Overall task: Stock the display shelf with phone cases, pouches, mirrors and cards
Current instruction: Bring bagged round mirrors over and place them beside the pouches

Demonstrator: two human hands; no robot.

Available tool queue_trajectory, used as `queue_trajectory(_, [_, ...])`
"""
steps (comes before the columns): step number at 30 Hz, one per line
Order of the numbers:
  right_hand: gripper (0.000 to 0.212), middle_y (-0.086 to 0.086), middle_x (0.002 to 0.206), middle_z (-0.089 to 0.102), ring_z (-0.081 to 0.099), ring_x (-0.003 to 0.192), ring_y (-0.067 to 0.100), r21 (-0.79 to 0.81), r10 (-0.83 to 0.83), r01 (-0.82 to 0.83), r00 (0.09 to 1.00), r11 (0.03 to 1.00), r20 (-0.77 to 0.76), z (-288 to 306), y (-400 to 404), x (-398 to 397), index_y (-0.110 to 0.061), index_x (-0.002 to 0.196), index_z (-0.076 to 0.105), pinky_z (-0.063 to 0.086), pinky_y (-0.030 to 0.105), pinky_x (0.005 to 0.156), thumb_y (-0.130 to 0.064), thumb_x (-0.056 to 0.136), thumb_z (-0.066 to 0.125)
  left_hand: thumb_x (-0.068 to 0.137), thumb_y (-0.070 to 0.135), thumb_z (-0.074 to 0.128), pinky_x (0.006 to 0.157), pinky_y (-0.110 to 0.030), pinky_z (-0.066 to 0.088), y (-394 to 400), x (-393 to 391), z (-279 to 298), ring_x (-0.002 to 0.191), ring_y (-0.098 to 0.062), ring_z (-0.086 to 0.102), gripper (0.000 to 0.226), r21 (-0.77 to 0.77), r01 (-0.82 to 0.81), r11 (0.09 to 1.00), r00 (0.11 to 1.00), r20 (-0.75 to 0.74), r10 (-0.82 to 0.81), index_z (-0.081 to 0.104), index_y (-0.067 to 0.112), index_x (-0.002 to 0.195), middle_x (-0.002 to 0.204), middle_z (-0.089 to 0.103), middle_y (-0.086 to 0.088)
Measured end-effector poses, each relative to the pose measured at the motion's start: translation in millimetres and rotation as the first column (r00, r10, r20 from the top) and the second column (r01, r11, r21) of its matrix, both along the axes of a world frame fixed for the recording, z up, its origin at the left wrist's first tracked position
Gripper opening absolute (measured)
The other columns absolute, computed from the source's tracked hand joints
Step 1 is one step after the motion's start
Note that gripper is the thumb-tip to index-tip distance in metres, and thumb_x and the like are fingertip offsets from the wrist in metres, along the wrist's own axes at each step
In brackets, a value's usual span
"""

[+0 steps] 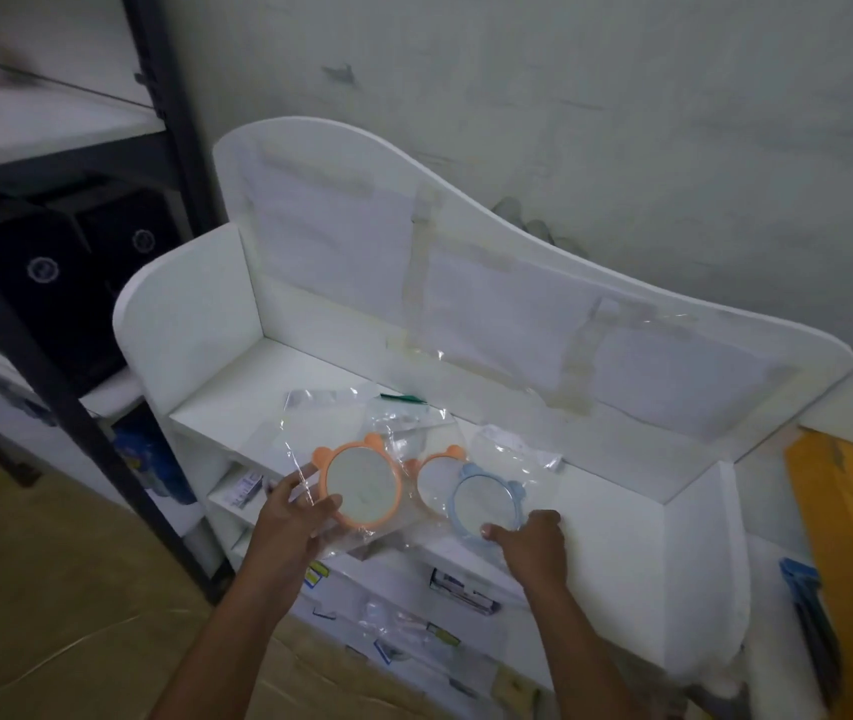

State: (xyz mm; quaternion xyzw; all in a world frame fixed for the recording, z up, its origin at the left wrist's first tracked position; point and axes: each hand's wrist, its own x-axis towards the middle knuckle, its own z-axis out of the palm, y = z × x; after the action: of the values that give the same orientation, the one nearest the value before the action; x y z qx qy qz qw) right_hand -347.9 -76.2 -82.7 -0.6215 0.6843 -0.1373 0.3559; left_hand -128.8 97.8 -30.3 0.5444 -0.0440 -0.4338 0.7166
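A white display shelf (517, 324) stands against the wall. Three round mirrors in clear plastic bags lie at the front of its top tier. My left hand (291, 517) grips the bagged orange mirror (362, 483) by its lower left edge. A second orange mirror (434, 478) lies partly under a blue mirror (486, 504). My right hand (530, 537) holds the blue mirror at its lower right rim, thumb on the frame. Lower tiers hold small packaged items (460, 595), mostly hidden by my arms.
A black metal rack (50, 356) with dark boxes (44, 272) stands on the left. A yellow object (840, 522) and blue items (803, 600) sit on the right. A green-tipped bag (403, 398) lies further back on the top tier. Cardboard (50, 589) covers the floor.
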Motion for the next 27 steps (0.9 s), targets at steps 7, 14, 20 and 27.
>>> queue_trajectory(7, [0.026,0.006,0.058,0.056,0.053,0.058,0.021,0.046,-0.043,0.039,0.994,0.998,0.101,-2,-8,-7,0.003,0.068,0.069,0.036,0.027,0.054,-0.018,0.069,0.084,0.088,-0.004,0.064,0.073,-0.037,0.061,20,20,-7,0.112,-0.032,0.063,0.051,0.006,0.062,0.998,0.998,0.019,-0.062,0.054,0.017,0.133,0.126,0.061,-0.009])
queue_trajectory(14, [0.015,0.006,0.059,0.063,0.054,0.055,0.019,0.098,-0.182,0.163,0.952,0.982,0.246,8,0,-14,-0.005,0.071,0.073,0.043,0.027,0.058,-0.015,0.069,0.085,0.088,-0.001,0.065,0.077,-0.038,0.06,20,29,-14,0.113,-0.032,0.063,0.048,0.001,0.1,0.995,0.995,0.007,-0.1,0.056,0.019,0.131,0.132,0.059,-0.01])
queue_trajectory(20, [0.024,0.004,0.086,0.069,0.064,0.077,0.022,0.031,-0.21,0.211,0.932,0.977,0.297,19,14,-23,-0.015,0.091,0.065,0.054,0.039,0.077,-0.02,0.073,0.081,0.09,0.004,0.065,0.085,-0.042,0.058,12,23,-6,0.11,-0.032,0.066,0.045,-0.042,0.173,0.984,0.985,0.031,-0.171,0.056,0.015,0.133,0.127,0.065,-0.01])
queue_trajectory(27, [0.026,0.009,0.088,0.068,0.064,0.073,0.019,0.054,-0.257,0.277,0.78,0.959,0.57,49,35,-48,-0.008,0.103,0.061,0.052,0.03,0.062,-0.011,0.083,0.076,0.092,0.001,0.061,0.061,-0.023,0.055,-5,-2,10,0.073,-0.015,0.067,0.035,-0.047,0.204,0.978,0.976,0.084,-0.199,0.063,0.021,0.121,0.083,0.072,-0.005])
